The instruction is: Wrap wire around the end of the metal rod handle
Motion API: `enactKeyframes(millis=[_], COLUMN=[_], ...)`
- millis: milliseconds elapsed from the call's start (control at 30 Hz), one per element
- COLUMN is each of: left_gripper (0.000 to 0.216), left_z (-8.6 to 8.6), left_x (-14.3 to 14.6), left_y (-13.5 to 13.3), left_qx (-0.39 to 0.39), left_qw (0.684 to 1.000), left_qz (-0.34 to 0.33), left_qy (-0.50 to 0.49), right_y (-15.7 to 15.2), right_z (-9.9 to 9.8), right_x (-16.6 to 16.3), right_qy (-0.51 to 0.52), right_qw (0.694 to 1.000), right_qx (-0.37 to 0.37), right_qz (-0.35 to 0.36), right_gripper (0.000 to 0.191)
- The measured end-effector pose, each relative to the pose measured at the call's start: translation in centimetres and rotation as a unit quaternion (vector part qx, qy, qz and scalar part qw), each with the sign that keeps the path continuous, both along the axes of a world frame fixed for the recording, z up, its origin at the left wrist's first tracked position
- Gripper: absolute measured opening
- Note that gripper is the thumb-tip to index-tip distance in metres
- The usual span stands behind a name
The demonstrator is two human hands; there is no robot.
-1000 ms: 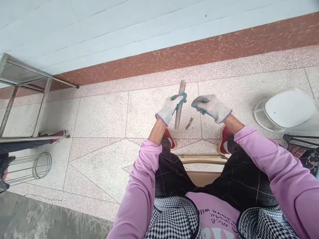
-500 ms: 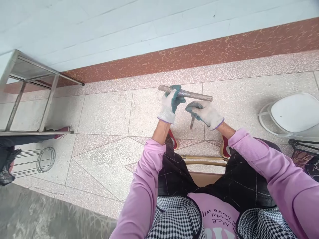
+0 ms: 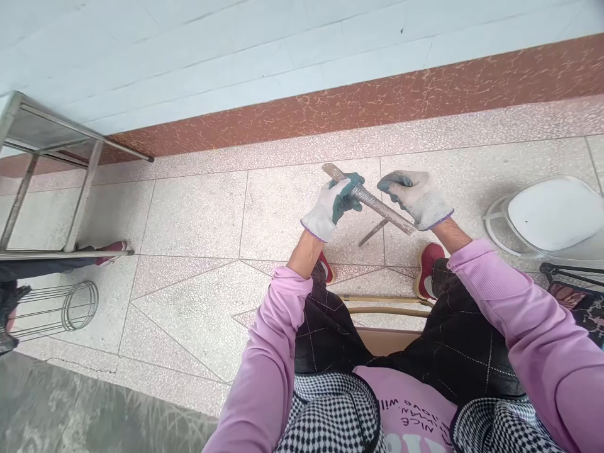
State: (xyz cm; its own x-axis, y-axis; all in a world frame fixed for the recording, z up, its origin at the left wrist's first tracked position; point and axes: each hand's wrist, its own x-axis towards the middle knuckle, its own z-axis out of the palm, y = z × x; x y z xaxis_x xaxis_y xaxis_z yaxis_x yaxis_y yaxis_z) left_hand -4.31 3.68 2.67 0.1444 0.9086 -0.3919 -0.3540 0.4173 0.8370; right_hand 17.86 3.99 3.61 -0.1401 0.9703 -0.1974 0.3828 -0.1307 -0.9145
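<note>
My left hand (image 3: 340,200), in a white glove with green coated fingers, is wrapped around a wooden stick (image 3: 387,214). Shiny thin wire (image 3: 365,195) is wound around the stick's middle, beside my fingers. The stick slants down to the right, its lower end close to my right wrist. My right hand (image 3: 415,195), gloved the same way, is to the right of the stick with its fingers pinched together. Whatever it pinches is too small or hidden to make out. Below the stick, a thin brown strip (image 3: 372,232) shows; whether it lies on the floor is unclear.
A white stool (image 3: 554,211) stands to the right, near a dark folding frame (image 3: 573,283). On the left are a metal frame table (image 3: 85,195), a wire rack (image 3: 80,306) and another person's foot (image 3: 112,253). A wall (image 3: 283,126) runs along the far side.
The stick has turned so its right end points lower. My right hand has moved right and slightly up, away from my left hand, uncovering more of the thin brown strip.
</note>
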Motion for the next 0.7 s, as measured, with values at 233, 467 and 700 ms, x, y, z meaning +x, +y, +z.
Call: enactKeyframes(millis=[233, 467, 700], left_gripper=[0.021, 0.015, 0.012], left_z=[-0.1, -1.4, -2.2], left_x=[0.3, -0.3, 0.2], left_y=[1.4, 2.0, 0.9], left_qx=[-0.012, 0.082, 0.029], left_qw=[0.987, 0.966, 0.991], left_qz=[0.154, 0.169, -0.028], left_qy=[-0.052, 0.177, 0.128], right_y=[-2.3, -3.3, 0.0], right_z=[-1.7, -1.6, -1.8], right_x=[-5.0, -4.2, 1.3], right_qy=[0.0, -0.056, -0.107], right_qw=[0.996, 0.989, 0.992], right_qx=[-0.021, 0.013, 0.008], right_qz=[0.085, 0.139, 0.068], right_gripper=[0.021, 0.027, 0.025])
